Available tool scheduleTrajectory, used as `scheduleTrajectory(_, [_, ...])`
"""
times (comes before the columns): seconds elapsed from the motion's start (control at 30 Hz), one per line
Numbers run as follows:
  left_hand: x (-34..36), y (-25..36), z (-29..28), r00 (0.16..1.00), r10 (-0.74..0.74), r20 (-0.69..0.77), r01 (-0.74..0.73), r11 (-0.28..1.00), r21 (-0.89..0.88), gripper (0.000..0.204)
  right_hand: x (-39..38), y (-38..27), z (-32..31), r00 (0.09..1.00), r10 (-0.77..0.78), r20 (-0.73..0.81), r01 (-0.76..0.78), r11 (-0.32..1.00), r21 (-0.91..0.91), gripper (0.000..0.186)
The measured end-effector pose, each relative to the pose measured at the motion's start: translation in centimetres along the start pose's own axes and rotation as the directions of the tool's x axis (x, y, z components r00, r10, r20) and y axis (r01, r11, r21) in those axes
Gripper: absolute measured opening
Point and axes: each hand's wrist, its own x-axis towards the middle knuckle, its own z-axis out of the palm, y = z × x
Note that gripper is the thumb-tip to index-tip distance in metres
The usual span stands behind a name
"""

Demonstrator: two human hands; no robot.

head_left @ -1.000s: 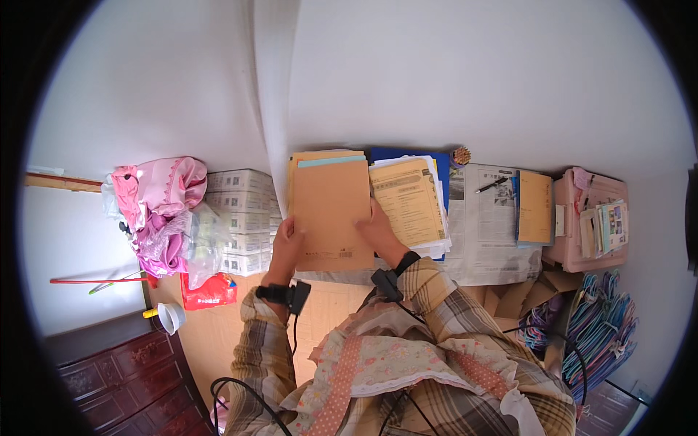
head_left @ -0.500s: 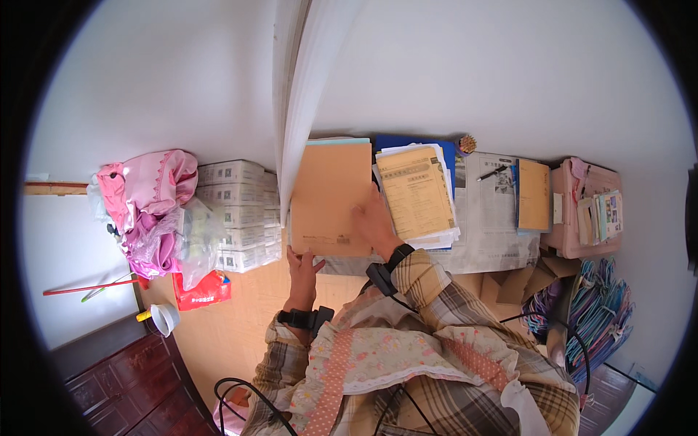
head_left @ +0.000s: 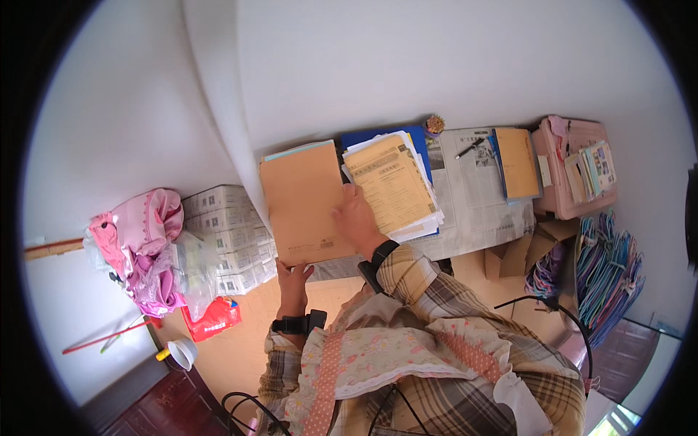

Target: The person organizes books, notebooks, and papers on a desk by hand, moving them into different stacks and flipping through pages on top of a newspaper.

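A brown kraft-covered notebook [head_left: 302,203] with a barcode near its lower right corner lies on the table, a light blue edge showing beneath its far side. My right hand [head_left: 356,221] has its fingers curled at the notebook's right edge. What lies under those fingertips is hidden. At the near left corner, my left hand [head_left: 294,283] touches the notebook's edge, thumb and forefinger apart. Just right of the notebook, a yellowish printed booklet [head_left: 392,189] tops a stack of white papers [head_left: 429,225] and a blue folder [head_left: 418,138].
Newspaper [head_left: 465,218] covers the table. To the right are a black pen [head_left: 470,148], another brown notebook [head_left: 518,163] and a pink box [head_left: 549,192]. A small potted cactus [head_left: 435,125] stands behind. Hangers [head_left: 607,276] and a cardboard box [head_left: 505,260] are below; pink bags [head_left: 149,225] sit left.
The view has shifted, so the table sits further left and tilted. My right hand stays at the notebook's right edge, its fingers more curled. My left hand remains at the near left corner.
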Motion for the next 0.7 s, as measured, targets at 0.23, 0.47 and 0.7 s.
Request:
scheduleTrajectory(0.23, [1.4, -2.2, -1.0, 0.994, 0.086, 0.065, -0.087, 0.996, 0.020, 0.091, 0.2, 2.3, 1.4, 0.941, -0.327, 0.092, 0.325, 0.787, -0.524, 0.034])
scheduleTrajectory(0.47, [-1.4, -1.3, -0.7, 0.967, -0.062, 0.248, 0.135, 0.947, -0.291, 0.024, -1.2, 1.2, 0.9, 0.942, -0.322, 0.096, 0.311, 0.727, -0.612, 0.038])
scheduleTrajectory(0.7, [-1.5, 0.4, -1.0, 0.960, -0.061, 0.272, 0.157, 0.925, -0.345, 0.036, -0.2, 3.9, -0.9, 0.787, -0.617, 0.010, 0.580, 0.734, -0.352, 0.025])
